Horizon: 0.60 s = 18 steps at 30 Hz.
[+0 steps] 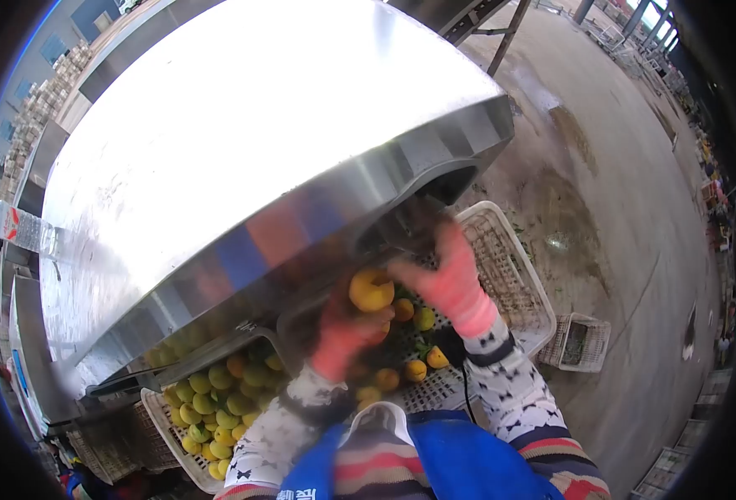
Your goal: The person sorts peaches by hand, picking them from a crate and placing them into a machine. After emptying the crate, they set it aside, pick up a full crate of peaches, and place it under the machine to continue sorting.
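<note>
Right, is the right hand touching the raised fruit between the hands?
Cannot tell. In the head view, the right hand is blurred; its lower fingertips reach the edge of the raised fruit, with neither contact nor gap plain.

Left hand [343, 333], blurring, is cupping a yellow-orange fruit [371, 290] mid-frame. Right hand [457, 287], also pink-gloved, is spreading its fingers just right of it, thumb pointing at the fruit. Steel top [243, 125] is filling upper left, glaring white; bottle [22, 229] is lying at its left edge. Green-yellow fruits [210, 404] are filling a crate [165, 423] lower left. Looser fruits [415, 370] are sitting below the hands. Small crate [583, 342] is standing on the floor [635, 275], right of centre.
</note>
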{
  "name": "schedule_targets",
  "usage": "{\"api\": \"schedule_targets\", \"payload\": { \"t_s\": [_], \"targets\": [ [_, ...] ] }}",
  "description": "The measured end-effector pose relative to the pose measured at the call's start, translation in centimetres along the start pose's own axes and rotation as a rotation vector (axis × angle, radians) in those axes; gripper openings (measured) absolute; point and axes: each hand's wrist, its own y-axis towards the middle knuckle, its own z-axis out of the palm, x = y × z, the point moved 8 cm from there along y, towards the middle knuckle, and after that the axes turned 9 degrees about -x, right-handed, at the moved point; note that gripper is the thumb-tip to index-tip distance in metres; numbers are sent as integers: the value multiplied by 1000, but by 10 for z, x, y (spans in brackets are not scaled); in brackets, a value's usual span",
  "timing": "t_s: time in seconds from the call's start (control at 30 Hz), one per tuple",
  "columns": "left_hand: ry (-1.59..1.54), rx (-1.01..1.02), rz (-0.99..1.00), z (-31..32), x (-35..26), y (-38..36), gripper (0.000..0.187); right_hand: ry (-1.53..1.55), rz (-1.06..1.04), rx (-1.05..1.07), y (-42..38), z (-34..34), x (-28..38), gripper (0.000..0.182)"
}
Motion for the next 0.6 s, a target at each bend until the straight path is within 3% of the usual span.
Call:
{"api": "schedule_targets", "payload": {
  "t_s": [0.07, 0.17, 0.27, 0.33, 0.4, 0.47, 0.6],
  "targets": [
    [133, -28, 184, 3, -5, 0, 73, 337, 133, 133, -26, 12, -2, 81],
    [393, 90, 441, 23, -36, 4, 77, 748, 358, 209, -44, 30, -15, 82],
    [24, 90, -58, 17, -25, -6, 69, 977, 394, 257, -42, 17, -19, 75],
    [-187, 117, -294, 13, -16, -11, 63, 880, 328, 233, -51, 16, -20, 75],
    [-359, 175, -357, 17, -21, -14, 57, 734, 235, 205, -57, 13, -9, 76],
    [-505, 233, -281, 28, -40, -14, 50, 705, 246, 199, -59, 12, -4, 77],
    [-509, 172, -283, 33, -33, -8, 59, 585, 306, 130, -55, 6, -15, 78]
  ]
}}
